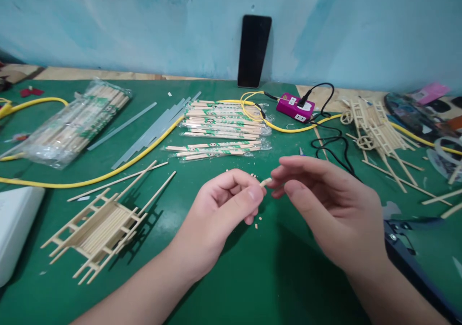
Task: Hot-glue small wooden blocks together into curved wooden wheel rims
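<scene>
A short pale wooden chopstick piece (265, 182) sticks out from between the fingertips of my left hand (220, 212), which is shut on it. My right hand (325, 205) is just to the right, its fingers curved and apart, with the fingertips at the piece's far end. Tiny wood crumbs (257, 219) lie on the green mat (231, 286) below my hands. A chopstick lattice model (101, 231) stands left of my hands, and a second one with small wheels (378, 137) lies to the right.
Paper-wrapped chopsticks (224, 128) and a plastic bag of them (77, 123) lie behind my hands, beside grey strips (155, 128). A yellow cable (108, 171) crosses the mat to a magenta power socket (295, 107). A phone (253, 51) leans against the wall.
</scene>
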The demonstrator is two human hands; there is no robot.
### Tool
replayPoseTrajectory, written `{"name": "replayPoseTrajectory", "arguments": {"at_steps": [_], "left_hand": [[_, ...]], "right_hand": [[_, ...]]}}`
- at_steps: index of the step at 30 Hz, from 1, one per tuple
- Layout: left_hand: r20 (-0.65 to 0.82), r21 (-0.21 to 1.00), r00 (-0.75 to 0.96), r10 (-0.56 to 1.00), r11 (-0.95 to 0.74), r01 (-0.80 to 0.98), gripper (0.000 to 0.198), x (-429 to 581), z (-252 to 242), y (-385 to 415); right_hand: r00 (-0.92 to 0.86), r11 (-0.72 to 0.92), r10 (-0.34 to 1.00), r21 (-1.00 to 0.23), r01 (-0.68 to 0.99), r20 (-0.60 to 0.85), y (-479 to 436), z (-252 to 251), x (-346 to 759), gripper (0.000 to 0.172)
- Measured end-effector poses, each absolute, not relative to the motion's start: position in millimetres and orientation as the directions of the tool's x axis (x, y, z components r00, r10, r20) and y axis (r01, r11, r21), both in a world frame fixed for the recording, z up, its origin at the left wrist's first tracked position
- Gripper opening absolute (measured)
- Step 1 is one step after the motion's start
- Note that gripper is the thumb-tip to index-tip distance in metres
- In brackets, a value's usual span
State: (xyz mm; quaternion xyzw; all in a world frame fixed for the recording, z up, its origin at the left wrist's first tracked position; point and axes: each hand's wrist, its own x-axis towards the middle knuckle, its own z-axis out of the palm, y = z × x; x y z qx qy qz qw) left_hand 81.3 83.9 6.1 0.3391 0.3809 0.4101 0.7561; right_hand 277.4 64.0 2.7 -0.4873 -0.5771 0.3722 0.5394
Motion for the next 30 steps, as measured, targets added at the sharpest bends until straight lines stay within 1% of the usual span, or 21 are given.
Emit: {"name": "replayPoseTrajectory", "arguments": {"at_steps": [2,5,12,15,18,20,21,23,25,27,30], "left_hand": [[-0.286,0.841,0.388,0.876,0.424,-0.336,0.031,81,6,82],[-0.265,0.87,0.398,0.878,0.396,-0.294,0.034,81,6,81],[-0.243,0.888,0.389,0.889,0.365,-0.28,0.034,82,7,79],[-0.227,0.896,0.372,0.9,0.343,-0.283,0.03,82,7,77],[-0.212,0.902,0.339,0.916,0.317,-0.292,0.019,83,9,75],[-0.174,0.93,0.268,0.948,0.247,-0.272,0.01,83,10,73],[-0.128,0.952,0.225,0.966,0.183,-0.244,0.009,83,11,72],[-0.003,0.987,0.17,0.985,0.03,-0.158,0.015,83,12,70],[0.096,0.993,0.163,0.982,-0.083,-0.088,0.016,83,12,69],[0.125,0.991,0.162,0.979,-0.118,-0.057,0.014,82,11,69],[0.122,0.992,0.181,0.976,-0.115,-0.052,0.014,81,10,71]], "right_hand": [[0.004,0.292,0.954,-0.934,0.204,0.299,61,3,277,0.037],[-0.059,0.347,0.937,-0.899,0.266,0.344,58,4,277,0.036],[-0.051,0.359,0.931,-0.89,0.282,0.36,56,3,276,0.036],[-0.04,0.374,0.924,-0.872,0.317,0.381,56,3,276,0.033],[-0.017,0.373,0.92,-0.864,0.339,0.391,56,5,276,0.029],[-0.001,0.376,0.917,-0.861,0.341,0.4,56,7,276,0.027],[0.002,0.383,0.913,-0.859,0.341,0.408,56,8,275,0.027],[-0.004,0.403,0.905,-0.852,0.334,0.426,56,10,274,0.029],[-0.022,0.42,0.899,-0.847,0.326,0.437,56,11,274,0.031],[-0.032,0.43,0.896,-0.846,0.316,0.443,55,11,273,0.032],[-0.036,0.441,0.891,-0.842,0.311,0.453,54,10,271,0.032]]}}
